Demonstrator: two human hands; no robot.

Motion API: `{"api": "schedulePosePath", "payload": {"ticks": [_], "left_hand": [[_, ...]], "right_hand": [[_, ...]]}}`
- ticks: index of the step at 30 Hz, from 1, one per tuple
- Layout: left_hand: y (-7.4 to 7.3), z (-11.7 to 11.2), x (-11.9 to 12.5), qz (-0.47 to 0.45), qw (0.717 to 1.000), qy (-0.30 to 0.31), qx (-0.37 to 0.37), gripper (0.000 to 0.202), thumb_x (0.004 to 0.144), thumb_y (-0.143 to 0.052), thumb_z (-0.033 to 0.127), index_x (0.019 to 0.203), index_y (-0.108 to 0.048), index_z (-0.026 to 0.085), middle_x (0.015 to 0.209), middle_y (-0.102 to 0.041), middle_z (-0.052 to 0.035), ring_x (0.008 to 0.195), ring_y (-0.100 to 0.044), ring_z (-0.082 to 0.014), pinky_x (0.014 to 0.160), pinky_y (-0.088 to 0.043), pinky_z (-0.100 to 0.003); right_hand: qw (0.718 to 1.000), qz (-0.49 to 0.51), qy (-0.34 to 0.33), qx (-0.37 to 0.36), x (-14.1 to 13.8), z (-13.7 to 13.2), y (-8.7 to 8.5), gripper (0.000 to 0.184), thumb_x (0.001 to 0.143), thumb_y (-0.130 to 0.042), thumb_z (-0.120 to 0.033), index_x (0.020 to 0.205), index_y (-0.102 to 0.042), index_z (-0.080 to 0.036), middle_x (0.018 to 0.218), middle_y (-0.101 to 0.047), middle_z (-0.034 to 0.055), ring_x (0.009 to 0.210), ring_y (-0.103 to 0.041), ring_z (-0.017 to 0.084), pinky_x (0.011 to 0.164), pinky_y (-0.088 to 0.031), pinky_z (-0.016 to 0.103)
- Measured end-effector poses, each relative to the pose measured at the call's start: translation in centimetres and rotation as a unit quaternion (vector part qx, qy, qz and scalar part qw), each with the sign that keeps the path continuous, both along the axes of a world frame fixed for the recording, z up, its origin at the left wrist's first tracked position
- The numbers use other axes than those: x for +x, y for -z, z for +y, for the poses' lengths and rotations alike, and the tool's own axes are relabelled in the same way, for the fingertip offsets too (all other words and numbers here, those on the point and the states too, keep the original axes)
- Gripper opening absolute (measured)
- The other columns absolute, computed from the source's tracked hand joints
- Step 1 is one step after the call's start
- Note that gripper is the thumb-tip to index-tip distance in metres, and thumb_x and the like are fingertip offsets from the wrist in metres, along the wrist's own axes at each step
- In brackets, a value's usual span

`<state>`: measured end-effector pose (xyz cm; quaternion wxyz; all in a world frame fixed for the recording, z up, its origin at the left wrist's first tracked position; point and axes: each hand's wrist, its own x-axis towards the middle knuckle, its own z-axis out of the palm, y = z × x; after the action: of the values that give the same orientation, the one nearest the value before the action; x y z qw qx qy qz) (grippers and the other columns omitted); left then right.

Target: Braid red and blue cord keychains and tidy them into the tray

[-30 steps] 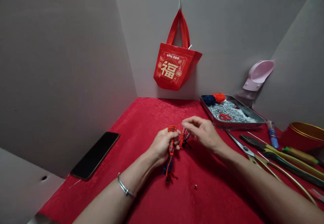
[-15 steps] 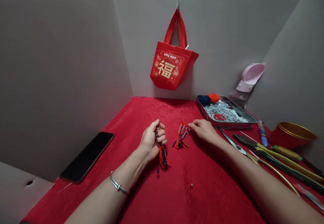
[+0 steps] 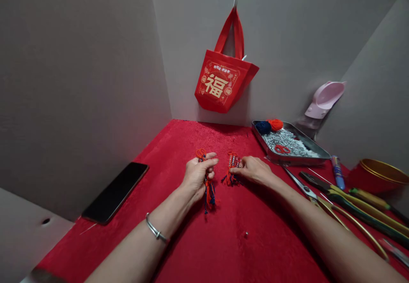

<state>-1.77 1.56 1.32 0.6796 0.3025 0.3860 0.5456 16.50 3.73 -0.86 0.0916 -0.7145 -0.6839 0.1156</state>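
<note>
On the red velvety cloth, just right of the left hand, lies a small cluster of orange-and-navy beaded cord braids. The right hand has thumb and fingertips at the cluster's right edge; whether they pinch a strand cannot be told. The left hand is curled around a tasselled bundle of orange-and-navy cords, orange loops projecting above, loose ends trailing below. In this assessment, sound handling calls for separating one braid at a time, keeping tassels aligned, and a firm left grip without crushing.
</note>
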Motion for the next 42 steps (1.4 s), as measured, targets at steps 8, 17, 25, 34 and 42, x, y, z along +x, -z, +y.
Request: {"api": "schedulePosePath", "payload": {"ticks": [8, 17, 25, 34, 42], "left_hand": [[0.8, -0.2, 0.0, 0.041, 0.994, 0.091, -0.052, 0.020, 0.075, -0.057, 0.024, 0.091, -0.059, 0.012, 0.063, -0.056, -0.0010, 0.041, -0.049, -0.0069, 0.041, -0.043, -0.022], [0.9, -0.1, -0.1, 0.055, 0.996, 0.062, -0.041, 0.017, 0.075, -0.058, 0.027, 0.084, -0.056, 0.013, 0.049, -0.043, 0.0071, 0.032, -0.033, -0.0018, 0.034, -0.024, -0.015], [0.8, 0.3, -0.3, 0.030, 0.998, 0.038, -0.026, 0.018, 0.073, -0.060, 0.022, 0.084, -0.057, 0.009, 0.072, -0.062, -0.0038, 0.030, -0.028, 0.0015, 0.031, -0.024, -0.016], [0.1, 0.2, -0.8, -0.007, 0.998, 0.045, 0.054, 0.027, 0.065, -0.069, 0.021, 0.089, -0.060, 0.010, 0.045, -0.041, 0.0093, 0.031, -0.027, -0.0002, 0.033, -0.029, -0.015], [0.2, 0.3, -0.9, 0.015, 0.997, 0.028, 0.071, 0.027, 0.065, -0.069, 0.026, 0.086, -0.062, 0.010, 0.043, -0.040, 0.0091, 0.031, -0.026, -0.0009, 0.033, -0.029, -0.015]], "right_hand": [[0.992, 0.107, -0.056, 0.023, 0.0, 0.0, 0.9, 0.019, 0.073, -0.051, -0.026, 0.078, -0.066, -0.017, 0.073, -0.068, 0.0047, 0.066, -0.059, 0.014, 0.055, -0.036, 0.023], [0.991, 0.011, -0.046, 0.127, -1.2, -0.8, 0.2, 0.018, 0.073, -0.048, -0.024, 0.064, -0.062, -0.017, 0.077, -0.061, 0.0109, 0.075, -0.053, 0.022, 0.063, -0.035, 0.031], [0.918, 0.183, -0.142, 0.323, -2.2, -3.0, -0.3, 0.019, 0.081, -0.046, -0.032, 0.078, -0.058, -0.017, 0.080, -0.056, 0.0078, 0.074, -0.053, 0.019, 0.068, -0.041, 0.031], [0.786, 0.611, -0.077, -0.052, -5.1, -5.3, -1.9, 0.029, 0.077, -0.053, -0.046, 0.073, -0.052, -0.017, 0.059, -0.057, 0.0010, 0.045, -0.047, 0.010, 0.045, -0.037, 0.023], [0.775, 0.626, -0.064, -0.061, -5.0, -5.1, -1.2, 0.029, 0.076, -0.055, -0.044, 0.068, -0.050, -0.017, 0.055, -0.054, -0.0011, 0.041, -0.044, 0.007, 0.042, -0.033, 0.021]]}}
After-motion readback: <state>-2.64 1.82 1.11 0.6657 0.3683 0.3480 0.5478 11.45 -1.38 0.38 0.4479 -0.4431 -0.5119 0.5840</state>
